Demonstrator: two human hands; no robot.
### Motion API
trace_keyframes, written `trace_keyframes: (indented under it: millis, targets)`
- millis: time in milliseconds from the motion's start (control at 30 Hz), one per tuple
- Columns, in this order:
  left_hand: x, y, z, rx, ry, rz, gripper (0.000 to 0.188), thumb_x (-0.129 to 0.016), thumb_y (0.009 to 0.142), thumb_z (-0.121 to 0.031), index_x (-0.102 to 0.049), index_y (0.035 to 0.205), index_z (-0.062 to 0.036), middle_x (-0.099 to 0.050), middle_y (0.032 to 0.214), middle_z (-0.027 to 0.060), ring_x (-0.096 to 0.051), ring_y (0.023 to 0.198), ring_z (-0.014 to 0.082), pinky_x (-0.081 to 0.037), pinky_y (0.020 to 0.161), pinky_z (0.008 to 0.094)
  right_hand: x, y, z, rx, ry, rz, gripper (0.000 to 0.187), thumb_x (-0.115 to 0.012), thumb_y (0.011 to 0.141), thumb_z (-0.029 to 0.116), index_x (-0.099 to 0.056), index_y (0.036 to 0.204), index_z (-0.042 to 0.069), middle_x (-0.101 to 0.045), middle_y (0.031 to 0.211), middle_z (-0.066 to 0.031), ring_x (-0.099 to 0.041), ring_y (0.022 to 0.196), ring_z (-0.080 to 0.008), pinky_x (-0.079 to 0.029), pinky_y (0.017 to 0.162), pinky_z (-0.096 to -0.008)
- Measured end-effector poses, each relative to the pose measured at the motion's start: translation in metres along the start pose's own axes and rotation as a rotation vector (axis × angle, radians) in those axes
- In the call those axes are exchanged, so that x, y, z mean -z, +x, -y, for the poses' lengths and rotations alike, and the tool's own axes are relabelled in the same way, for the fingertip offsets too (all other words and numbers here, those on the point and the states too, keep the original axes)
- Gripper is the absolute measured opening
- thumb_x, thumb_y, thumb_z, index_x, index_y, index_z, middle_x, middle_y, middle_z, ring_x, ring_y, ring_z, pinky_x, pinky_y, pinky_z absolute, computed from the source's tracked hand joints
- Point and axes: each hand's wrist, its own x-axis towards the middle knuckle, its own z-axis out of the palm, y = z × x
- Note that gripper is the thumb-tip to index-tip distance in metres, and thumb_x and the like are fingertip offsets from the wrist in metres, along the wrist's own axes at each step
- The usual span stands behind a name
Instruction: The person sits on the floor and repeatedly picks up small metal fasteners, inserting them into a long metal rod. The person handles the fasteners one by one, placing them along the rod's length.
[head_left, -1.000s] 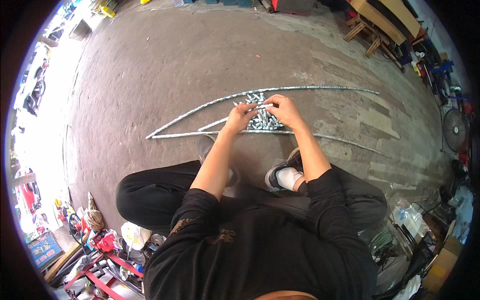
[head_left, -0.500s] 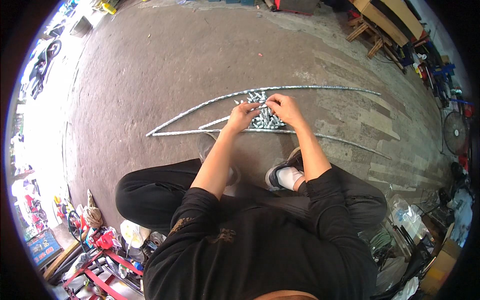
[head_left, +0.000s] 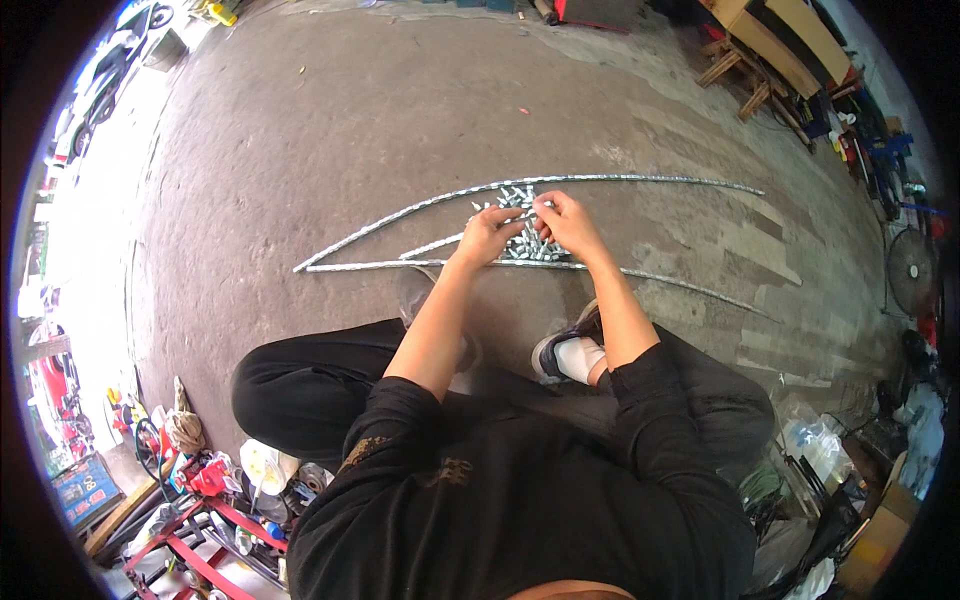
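Note:
A pile of small silver metal pieces [head_left: 533,247] lies on the concrete floor in front of my crossed legs. Over its left side my left hand [head_left: 487,236] is closed, with a short silver strand [head_left: 430,246] running into it from the left. My right hand [head_left: 566,222] is above the pile's right side, its thumb and fingertips pinched together near the left fingertips. Whatever sits in that pinch is too small to name. Two long, thin silver strands flank the pile: the far strand [head_left: 620,178] curves behind it, and the near strand [head_left: 365,267] passes in front.
My shoe [head_left: 556,357] is close to the near strand. Tools and red metal frames [head_left: 215,545] clutter the lower left. At lower right are plastic bags [head_left: 812,440] and boxes. A fan [head_left: 908,270] stands at the right, and a wooden bench [head_left: 770,50] at the far right.
My right hand has shifted very slightly, its fingers still pinched. The left hand stays almost in place. The strands and the pile look the same.

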Motion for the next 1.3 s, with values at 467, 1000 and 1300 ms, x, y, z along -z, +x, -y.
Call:
trace_keyframes:
  millis: [467,1000,1300]
  targets:
    - [-0.004,0.005,0.006,-0.001,-0.093,0.018,0.031,-0.069,0.086,-0.019,-0.067,0.115,-0.0067,-0.066,0.097,0.0088,-0.059,0.090,0.0170,-0.047,0.084,0.0317,0.011,-0.002,0.011,-0.012,-0.232,-0.001,0.033,-0.062,0.091,0.032,-0.063,0.090,-0.001,-0.064,0.067,-0.0061,-0.060,0.055,-0.0116,-0.047,0.050,-0.0268]
    - [-0.007,0.006,0.005,-0.004,-0.048,-0.008,0.033,-0.072,0.083,-0.023,-0.068,0.111,-0.0050,-0.064,0.086,0.0105,-0.060,0.082,0.0186,-0.046,0.076,0.0321,0.008,0.005,-0.006,0.216,-0.374,-0.094,0.045,-0.054,0.093,0.045,-0.061,0.109,0.004,-0.068,0.097,-0.0156,-0.065,0.092,-0.0265,-0.049,0.077,-0.0373]
    - [-0.005,0.003,0.001,0.004,-0.055,0.016,0.034,-0.072,0.082,-0.022,-0.068,0.112,-0.0049,-0.066,0.089,0.0103,-0.061,0.085,0.0183,-0.047,0.078,0.0321,0.005,0.000,0.003,0.102,-0.411,-0.127,0.032,-0.059,0.090,0.030,-0.062,0.107,0.004,-0.066,0.081,-0.0121,-0.063,0.075,-0.0218,-0.048,0.069,-0.0355]
